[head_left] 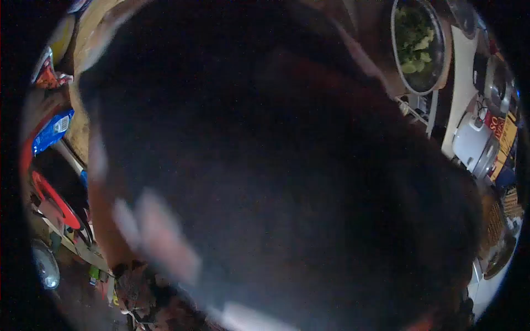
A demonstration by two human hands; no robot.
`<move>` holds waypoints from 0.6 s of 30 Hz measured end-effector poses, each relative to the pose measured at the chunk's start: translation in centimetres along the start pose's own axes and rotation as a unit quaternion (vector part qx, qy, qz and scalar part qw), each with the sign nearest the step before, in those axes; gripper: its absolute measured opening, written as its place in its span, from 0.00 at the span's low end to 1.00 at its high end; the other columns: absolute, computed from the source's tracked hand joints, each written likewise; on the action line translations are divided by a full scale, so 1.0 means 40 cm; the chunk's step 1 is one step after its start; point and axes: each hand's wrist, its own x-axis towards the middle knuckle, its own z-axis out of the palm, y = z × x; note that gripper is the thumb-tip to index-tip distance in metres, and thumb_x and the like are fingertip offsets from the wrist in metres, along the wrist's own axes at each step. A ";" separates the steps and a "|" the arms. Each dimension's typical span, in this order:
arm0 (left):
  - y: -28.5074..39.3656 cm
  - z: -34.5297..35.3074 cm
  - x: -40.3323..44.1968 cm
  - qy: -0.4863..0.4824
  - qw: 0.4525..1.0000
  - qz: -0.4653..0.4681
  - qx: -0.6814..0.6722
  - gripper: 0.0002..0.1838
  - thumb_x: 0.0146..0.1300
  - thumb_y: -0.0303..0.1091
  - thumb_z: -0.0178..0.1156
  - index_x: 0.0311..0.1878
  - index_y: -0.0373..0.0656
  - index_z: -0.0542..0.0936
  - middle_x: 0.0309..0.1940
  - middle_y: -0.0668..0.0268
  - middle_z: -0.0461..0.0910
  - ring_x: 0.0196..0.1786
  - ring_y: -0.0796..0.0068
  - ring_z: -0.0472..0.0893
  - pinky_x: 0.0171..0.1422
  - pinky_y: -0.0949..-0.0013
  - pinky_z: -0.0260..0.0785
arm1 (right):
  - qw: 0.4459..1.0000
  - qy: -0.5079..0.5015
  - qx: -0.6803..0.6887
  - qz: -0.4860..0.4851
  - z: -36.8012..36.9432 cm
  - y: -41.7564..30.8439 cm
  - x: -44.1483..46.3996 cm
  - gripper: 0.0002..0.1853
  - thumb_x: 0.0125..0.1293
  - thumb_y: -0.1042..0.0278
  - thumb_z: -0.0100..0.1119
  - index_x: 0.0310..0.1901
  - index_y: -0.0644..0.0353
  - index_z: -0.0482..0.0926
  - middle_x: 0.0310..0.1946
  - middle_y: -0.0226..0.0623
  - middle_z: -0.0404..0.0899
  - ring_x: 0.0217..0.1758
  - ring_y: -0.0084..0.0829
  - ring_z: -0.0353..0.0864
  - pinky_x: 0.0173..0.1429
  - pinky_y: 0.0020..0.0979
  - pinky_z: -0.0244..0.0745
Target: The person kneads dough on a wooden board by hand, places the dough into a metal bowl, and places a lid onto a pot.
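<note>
A large dark, blurred shape (287,182) right in front of the camera covers most of the head view. Its edges have a skin-like tone in places, so it may be a hand held close, but I cannot make out which one. A smeared pinkish patch (168,240) shows at its lower left. No fingers can be told apart, and whatever my left hand and my right hand hold or touch is hidden. Nearest its upper right edge is an oval pan or bowl (393,41) with green leaves (415,47) in it.
Along the right edge stand a white pot-like appliance (473,140), a yellow package (505,143) and a brown woven-looking item (493,223). On the left are a blue packet (53,131), a red-rimmed round item (55,201), a red-and-white packet (49,74) and a shiny, rounded item (47,267).
</note>
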 end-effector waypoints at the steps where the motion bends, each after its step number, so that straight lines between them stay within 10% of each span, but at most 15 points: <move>1: -0.001 0.003 0.003 0.002 1.000 0.002 -0.001 0.29 0.59 0.57 0.48 0.50 0.41 0.79 0.47 0.46 0.79 0.53 0.45 0.78 0.54 0.49 0.70 | 1.000 0.005 0.007 0.003 -0.003 0.006 -0.008 0.17 0.64 0.59 0.46 0.50 0.51 0.80 0.52 0.42 0.78 0.54 0.42 0.77 0.56 0.47 0.71; 18: 0.054 -0.078 -0.017 0.044 0.996 0.056 -0.054 0.32 0.58 0.60 0.48 0.50 0.41 0.79 0.48 0.45 0.78 0.54 0.44 0.77 0.55 0.50 0.70 | 0.997 0.050 0.049 0.035 0.018 0.021 0.041 0.22 0.64 0.57 0.46 0.54 0.56 0.78 0.58 0.45 0.74 0.61 0.44 0.73 0.63 0.46 0.66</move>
